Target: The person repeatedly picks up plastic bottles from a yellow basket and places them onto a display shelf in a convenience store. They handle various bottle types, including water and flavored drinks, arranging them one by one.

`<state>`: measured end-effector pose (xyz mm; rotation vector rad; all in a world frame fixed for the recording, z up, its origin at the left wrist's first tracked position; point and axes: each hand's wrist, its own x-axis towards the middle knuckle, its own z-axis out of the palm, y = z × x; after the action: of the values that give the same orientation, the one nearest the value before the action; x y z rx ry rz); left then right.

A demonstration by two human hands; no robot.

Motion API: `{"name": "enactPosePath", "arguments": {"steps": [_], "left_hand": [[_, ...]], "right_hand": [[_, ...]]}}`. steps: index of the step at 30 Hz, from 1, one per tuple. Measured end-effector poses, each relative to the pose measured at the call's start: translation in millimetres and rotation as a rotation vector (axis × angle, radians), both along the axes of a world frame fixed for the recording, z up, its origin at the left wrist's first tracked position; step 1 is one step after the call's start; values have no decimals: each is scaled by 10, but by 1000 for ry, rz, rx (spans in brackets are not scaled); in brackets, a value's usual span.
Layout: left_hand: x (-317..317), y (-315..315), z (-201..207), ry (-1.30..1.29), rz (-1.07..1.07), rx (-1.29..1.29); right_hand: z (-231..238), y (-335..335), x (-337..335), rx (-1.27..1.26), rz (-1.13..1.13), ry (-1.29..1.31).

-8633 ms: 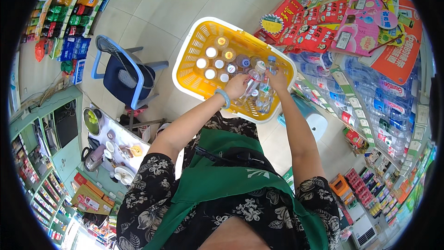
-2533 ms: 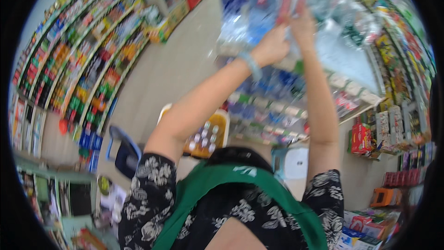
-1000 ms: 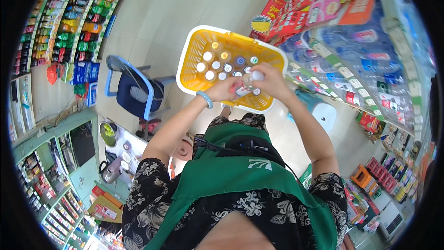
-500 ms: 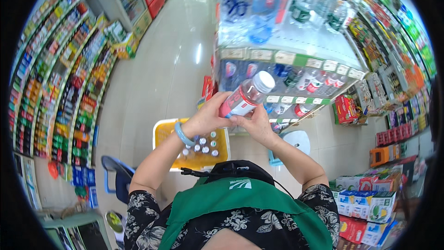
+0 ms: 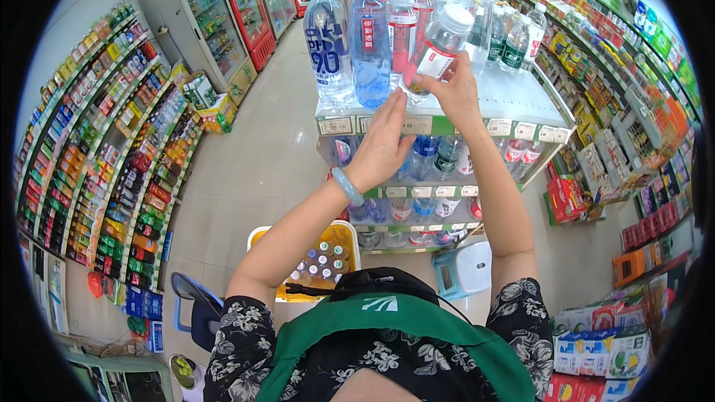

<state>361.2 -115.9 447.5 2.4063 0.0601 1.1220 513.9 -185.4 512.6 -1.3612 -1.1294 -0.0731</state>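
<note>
Held bottle [image 5: 438,52]: white label with red; small print, not legible at this size. Clear bottle [image 5: 328,45], left end of shelf [image 5: 510,97]: large dark blue print, characters above figures. Blue bottle [image 5: 369,45] beside it: 1 narrow upright red label, white characters. Pink bottle [image 5: 402,30] next right: red-and-white label. Small bottle [image 5: 513,53], right side: green label, white characters. Price tags [image 5: 524,131] along shelf edge: printed figures, mostly too small. Apron [image 5: 380,304]: 1 white striped emblem.

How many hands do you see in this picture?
2: the right hand grips a bottle at the top shelf; the left hand is open near the bottle's base.
</note>
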Motion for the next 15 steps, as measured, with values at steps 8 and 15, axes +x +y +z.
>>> {"name": "enactPosePath", "arguments": {"steps": [8,15], "left_hand": [[126,87,-23,24,84,144],[72,36,24,98,88,78]], "right_hand": [[-119,352,250,-159,25,-64],[-59,390,324,-186,201,5]]}}
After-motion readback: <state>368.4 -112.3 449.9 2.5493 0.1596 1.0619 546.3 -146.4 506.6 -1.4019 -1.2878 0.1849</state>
